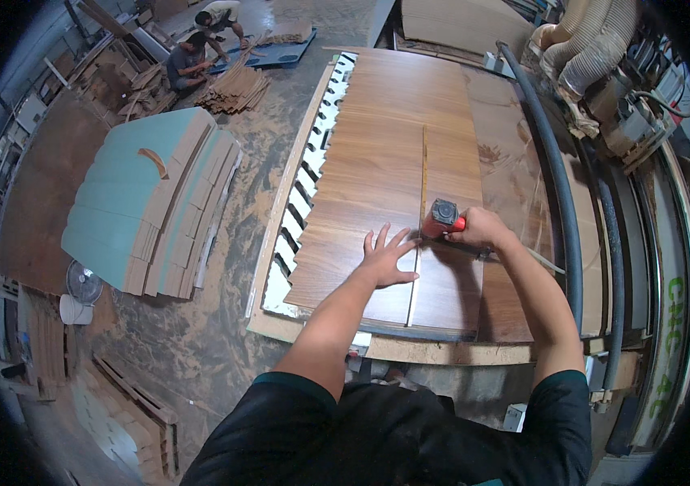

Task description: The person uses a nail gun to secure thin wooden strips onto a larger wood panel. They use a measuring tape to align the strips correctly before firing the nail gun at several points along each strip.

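A wood-grain panel (pixel 393 105) with a wavy left edge lies on the bench in front of me. A thin strip (pixel 423 174), yellowish at its far part and pale near me, runs lengthwise along it. My left hand (pixel 385 261) rests on the panel with fingers spread, the fingertips and thumb close to the strip. To its right, my right hand (pixel 481 230) is wrapped around the red handle of a red and black nail gun (pixel 443 215). The tool stands over the strip, and its tip cannot be made out clearly.
A dark pipe (pixel 551 162) curves along the bench's right side. Ribbed hoses (pixel 604 49) and machinery stand at the far right. Stacked pale-green boards (pixel 122 194) lie left, beside a fan (pixel 83 282). Two people (pixel 191 61) work near scrap wood (pixel 233 87) at the far left.
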Available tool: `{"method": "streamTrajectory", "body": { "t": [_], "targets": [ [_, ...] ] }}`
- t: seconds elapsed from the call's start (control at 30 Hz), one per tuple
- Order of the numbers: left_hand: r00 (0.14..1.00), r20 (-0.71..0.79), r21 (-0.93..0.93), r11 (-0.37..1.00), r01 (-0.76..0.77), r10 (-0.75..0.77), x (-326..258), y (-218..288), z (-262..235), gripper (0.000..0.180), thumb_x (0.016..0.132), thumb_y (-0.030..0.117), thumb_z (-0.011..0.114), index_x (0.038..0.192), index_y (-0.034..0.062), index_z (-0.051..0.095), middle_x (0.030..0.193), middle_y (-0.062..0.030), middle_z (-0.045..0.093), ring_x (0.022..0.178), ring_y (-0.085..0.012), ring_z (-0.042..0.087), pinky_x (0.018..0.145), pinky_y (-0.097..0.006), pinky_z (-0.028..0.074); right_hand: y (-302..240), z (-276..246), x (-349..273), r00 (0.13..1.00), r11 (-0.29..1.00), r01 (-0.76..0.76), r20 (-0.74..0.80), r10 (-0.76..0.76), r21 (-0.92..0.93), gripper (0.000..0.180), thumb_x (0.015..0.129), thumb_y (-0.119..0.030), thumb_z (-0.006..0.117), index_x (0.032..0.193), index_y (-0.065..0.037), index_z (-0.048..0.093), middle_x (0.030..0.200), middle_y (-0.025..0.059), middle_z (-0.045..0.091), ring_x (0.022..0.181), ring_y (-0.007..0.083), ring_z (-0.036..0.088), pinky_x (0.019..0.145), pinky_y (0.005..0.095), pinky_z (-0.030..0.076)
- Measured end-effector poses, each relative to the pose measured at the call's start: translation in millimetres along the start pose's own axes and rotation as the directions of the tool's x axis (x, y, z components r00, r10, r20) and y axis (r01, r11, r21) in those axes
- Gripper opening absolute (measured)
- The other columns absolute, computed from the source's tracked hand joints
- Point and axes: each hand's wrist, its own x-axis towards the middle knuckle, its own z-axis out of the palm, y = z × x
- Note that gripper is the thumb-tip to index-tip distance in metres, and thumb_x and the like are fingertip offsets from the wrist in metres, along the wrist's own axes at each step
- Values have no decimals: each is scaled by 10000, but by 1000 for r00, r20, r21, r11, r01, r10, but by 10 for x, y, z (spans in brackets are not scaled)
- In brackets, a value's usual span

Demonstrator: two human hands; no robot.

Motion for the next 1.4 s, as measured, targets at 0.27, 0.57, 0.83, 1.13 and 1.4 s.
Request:
{"method": "streamTrajectory", "body": {
  "t": [0.27,0.57,0.83,1.13,1.4],
  "targets": [
    [1000,7,-3,1000,3,-3,-5,-2,-18,954,858,761,797,1700,435,489,1893,-45,205,1744,-441,17,1340,-732,-25,-25,-8,-1,999,1000,25,-21,-25,-9,515,845,-565,894,1066,-101,863,1046,201,832,995,406,795,898,511,635],
    [999,32,18,1000,17,-17,29,34,-24,943,838,772,804,1672,425,532,1895,-32,207,1744,-449,31,1339,-748,-5,17,7,-26,1000,999,-6,24,7,-44,504,868,-565,864,1116,-126,863,1101,193,835,1048,396,790,927,495,627],
    [1000,-2,11,1000,8,-8,27,8,4,995,822,768,819,1705,474,466,1889,-54,223,1736,-471,29,1320,-766,-6,24,-106,-19,999,999,36,32,-37,19,554,840,-562,907,1110,-82,845,1069,220,830,1028,414,792,926,492,616],
    [999,-38,11,1000,-6,7,31,-15,59,1020,804,760,837,1709,499,444,1877,-56,256,1729,-475,60,1316,-768,16,333,-116,407,999,999,-7,-52,9,36,546,831,-592,922,1164,-165,854,1066,195,833,1013,394,794,911,476,615],
    [1000,-14,42,999,9,-8,38,-9,54,1031,804,792,818,1714,511,424,1885,-46,236,1735,-466,28,1327,-755,-10,279,-118,464,999,999,20,-25,-19,48,578,820,-602,923,1085,-92,857,1013,222,827,953,396,801,878,478,618]
  ]
}}
